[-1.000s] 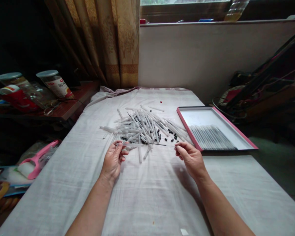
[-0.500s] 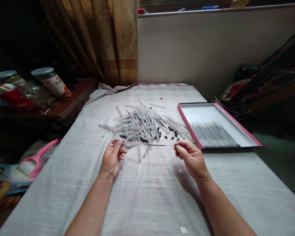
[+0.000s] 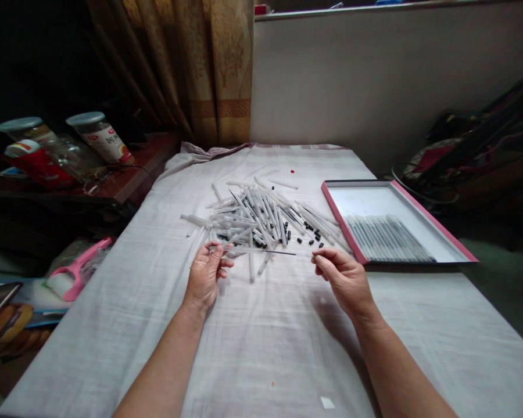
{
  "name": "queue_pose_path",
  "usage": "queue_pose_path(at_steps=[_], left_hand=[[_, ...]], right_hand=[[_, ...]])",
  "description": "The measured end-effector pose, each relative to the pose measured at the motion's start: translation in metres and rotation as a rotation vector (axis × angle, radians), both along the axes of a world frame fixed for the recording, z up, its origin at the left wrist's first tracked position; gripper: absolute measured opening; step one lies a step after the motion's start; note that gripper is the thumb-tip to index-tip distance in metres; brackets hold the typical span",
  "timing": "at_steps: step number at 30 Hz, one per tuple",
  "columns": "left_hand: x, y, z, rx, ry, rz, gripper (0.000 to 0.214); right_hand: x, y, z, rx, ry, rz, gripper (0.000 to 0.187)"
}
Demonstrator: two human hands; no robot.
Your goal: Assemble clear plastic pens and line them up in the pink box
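A heap of clear pen barrels point(image 3: 257, 217) and small black caps point(image 3: 316, 235) lies on a white cloth point(image 3: 261, 337) in the middle of the table. My left hand point(image 3: 207, 276) is closed round one clear barrel point(image 3: 239, 251), from which a thin dark refill point(image 3: 279, 253) sticks out to the right. A short way to the right, my right hand point(image 3: 342, 278) has its fingertips pinched together near the refill's free end. I cannot make out anything in that pinch.
A pink-rimmed shallow box point(image 3: 418, 200) at the right holds a row of finished pens point(image 3: 386, 238). Jars point(image 3: 98, 136) stand on a dark side table at the left. A pink-handled tool point(image 3: 76, 273) lies lower left. A curtain point(image 3: 200, 69) hangs behind.
Both hands keep their pose, the barrel and refill still between them. The camera has shifted a little, so the scene sits slightly to the right.
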State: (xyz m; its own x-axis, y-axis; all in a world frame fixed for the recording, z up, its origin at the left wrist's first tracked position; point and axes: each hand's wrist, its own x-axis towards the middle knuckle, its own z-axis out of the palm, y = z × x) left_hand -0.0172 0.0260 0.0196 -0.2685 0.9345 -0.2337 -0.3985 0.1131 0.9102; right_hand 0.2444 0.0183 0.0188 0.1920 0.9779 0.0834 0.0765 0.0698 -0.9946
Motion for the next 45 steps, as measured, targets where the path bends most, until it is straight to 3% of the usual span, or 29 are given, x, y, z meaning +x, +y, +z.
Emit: queue_pose_path(at_steps=[5,12,15,19,22,25,27,30,32,35,37,40,42,45], left_hand=[[0.005,-0.003,-0.001,0.034,0.084,-0.029,0.050],[0.023,-0.019,-0.008,0.003,0.277,-0.465,0.028],[0.026,-0.024,-0.013,0.068,0.431,-0.593,0.015],[0.026,-0.026,-0.014,0.226,0.673,-0.606,0.014],[0.026,-0.025,-0.013,0.295,0.728,-0.550,0.017],[0.025,-0.022,-0.015,0.273,0.666,-0.459,0.015],[0.025,-0.021,-0.018,0.230,0.593,-0.398,0.015],[0.024,-0.018,-0.024,0.189,0.497,-0.349,0.019],[0.023,-0.018,-0.026,0.181,0.465,-0.345,0.019],[0.023,-0.017,-0.025,0.189,0.480,-0.348,0.019],[0.023,-0.017,-0.022,0.198,0.513,-0.340,0.017],[0.022,-0.016,-0.019,0.216,0.557,-0.321,0.016],[0.020,-0.015,-0.018,0.232,0.591,-0.309,0.016],[0.018,-0.015,-0.018,0.264,0.663,-0.299,0.015]], right_hand=[[-0.001,0.001,0.004,-0.030,0.030,-0.016,0.027],[-0.011,-0.001,-0.005,-0.216,0.285,0.149,0.035],[-0.019,-0.003,-0.008,-0.301,0.460,0.233,0.038],[-0.029,-0.005,-0.002,-0.422,0.629,0.316,0.045],[-0.032,-0.001,0.005,-0.500,0.681,0.430,0.047],[-0.028,0.013,0.006,-0.402,0.508,0.435,0.047],[-0.021,0.025,0.002,-0.217,0.211,0.279,0.043],[-0.009,0.041,-0.007,0.060,-0.431,-0.030,0.029],[-0.005,0.045,-0.013,0.082,-0.815,-0.109,0.026],[-0.007,0.045,-0.018,-0.029,-1.175,-0.069,0.027],[-0.010,0.046,-0.019,-0.056,-1.257,-0.043,0.026],[-0.012,0.048,-0.020,-0.004,-1.213,-0.036,0.022],[-0.011,0.047,-0.021,0.049,-1.078,-0.022,0.019],[-0.009,0.038,-0.021,0.069,-0.690,0.035,0.013]])
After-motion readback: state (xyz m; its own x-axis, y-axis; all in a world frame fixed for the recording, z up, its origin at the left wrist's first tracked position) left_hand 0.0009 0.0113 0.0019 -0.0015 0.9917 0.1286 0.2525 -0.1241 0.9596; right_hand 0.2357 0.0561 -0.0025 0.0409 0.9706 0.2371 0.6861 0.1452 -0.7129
